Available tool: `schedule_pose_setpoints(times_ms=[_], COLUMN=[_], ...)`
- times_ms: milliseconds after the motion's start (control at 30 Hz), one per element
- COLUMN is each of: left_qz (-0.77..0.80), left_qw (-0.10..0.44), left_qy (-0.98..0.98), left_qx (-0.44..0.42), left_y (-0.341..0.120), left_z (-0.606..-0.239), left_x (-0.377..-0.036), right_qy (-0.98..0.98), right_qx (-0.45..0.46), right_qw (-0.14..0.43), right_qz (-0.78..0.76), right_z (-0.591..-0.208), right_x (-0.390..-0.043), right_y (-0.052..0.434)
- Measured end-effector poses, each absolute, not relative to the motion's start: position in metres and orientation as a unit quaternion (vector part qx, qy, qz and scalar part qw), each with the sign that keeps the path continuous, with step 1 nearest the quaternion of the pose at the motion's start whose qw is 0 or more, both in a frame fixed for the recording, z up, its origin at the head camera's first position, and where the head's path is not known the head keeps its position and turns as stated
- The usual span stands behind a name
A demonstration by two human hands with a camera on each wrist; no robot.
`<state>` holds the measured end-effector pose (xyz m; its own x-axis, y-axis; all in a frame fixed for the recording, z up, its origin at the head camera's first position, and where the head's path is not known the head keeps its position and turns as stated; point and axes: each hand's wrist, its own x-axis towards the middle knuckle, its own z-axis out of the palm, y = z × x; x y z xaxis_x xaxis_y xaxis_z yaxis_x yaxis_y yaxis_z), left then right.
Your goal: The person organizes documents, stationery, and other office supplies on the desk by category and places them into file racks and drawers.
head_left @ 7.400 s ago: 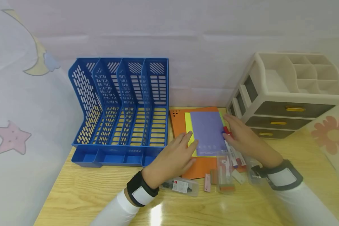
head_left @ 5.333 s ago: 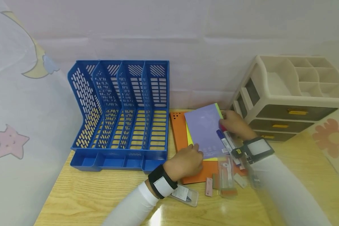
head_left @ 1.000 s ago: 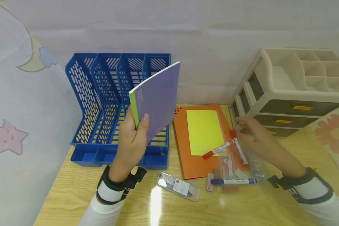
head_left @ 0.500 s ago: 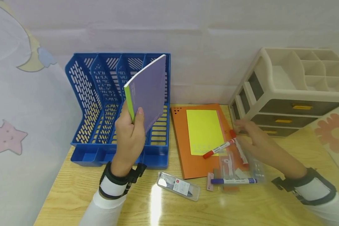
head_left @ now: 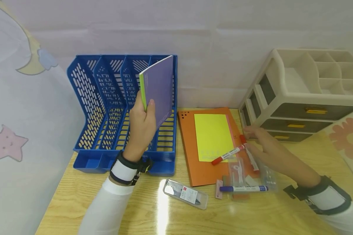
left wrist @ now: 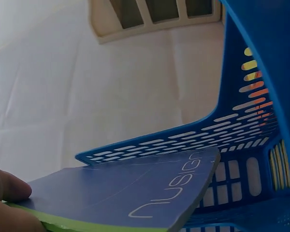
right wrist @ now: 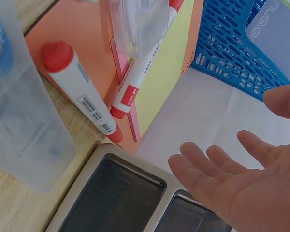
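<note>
My left hand (head_left: 142, 127) pinches a purple notebook (head_left: 160, 89) by its green spine, thumb on the cover. The notebook stands on edge over the rightmost slot of a blue file rack (head_left: 161, 156). In the left wrist view, its far corner lies alongside the rack's perforated side wall (left wrist: 154, 142); whether it touches the rack's floor is hidden. My right hand (head_left: 270, 150) holds nothing, fingers extended, beside the beige drawer unit (head_left: 320, 95). Close to it lie two red markers (head_left: 227, 155) and a clear case lettered "compass" (right wrist: 38, 121).
A yellow notebook (head_left: 213, 133) lies on an orange folder (head_left: 191, 163). Nearer the front are a blue marker (head_left: 244, 188), a pink small block (head_left: 218, 189), a clear packet (head_left: 236, 173) and a clear plastic case (head_left: 185, 194). White cloth hangs behind.
The purple notebook was lifted off the yellow one and carried left to the rack; lately it moved farther back into the right slot. The markers got spread out. My right hand barely moved lately.
</note>
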<state>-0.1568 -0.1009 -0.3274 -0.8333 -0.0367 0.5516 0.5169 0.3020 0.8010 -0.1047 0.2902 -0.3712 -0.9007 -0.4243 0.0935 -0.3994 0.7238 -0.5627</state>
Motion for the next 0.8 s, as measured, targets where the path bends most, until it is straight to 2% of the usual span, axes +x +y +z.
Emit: schedule_pose_setpoints(times_ms=[300,533,800], left_qz=[-0.575,-0.568,-0.562], left_qw=[0.217,0.192,0.162], left_qy=[-0.778,-0.792,-0.803], left_qx=[-0.128,-0.118,-0.115], left_y=[-0.093,-0.088,-0.088], left_z=[-0.332,-0.339,-0.342], left_x=[-0.179,-0.188,-0.193], right_qy=[0.927,0.924,0.922], right_qx=[-0.219,-0.199,-0.198], right_qw=[0.032,0.060,0.067], right_qz=[-0.304,-0.321,-0.326], right_z=[-0.369,-0.373,-0.377], right_x=[-0.102,-0.100,-0.101], right_y=[0.289,0.294,0.295])
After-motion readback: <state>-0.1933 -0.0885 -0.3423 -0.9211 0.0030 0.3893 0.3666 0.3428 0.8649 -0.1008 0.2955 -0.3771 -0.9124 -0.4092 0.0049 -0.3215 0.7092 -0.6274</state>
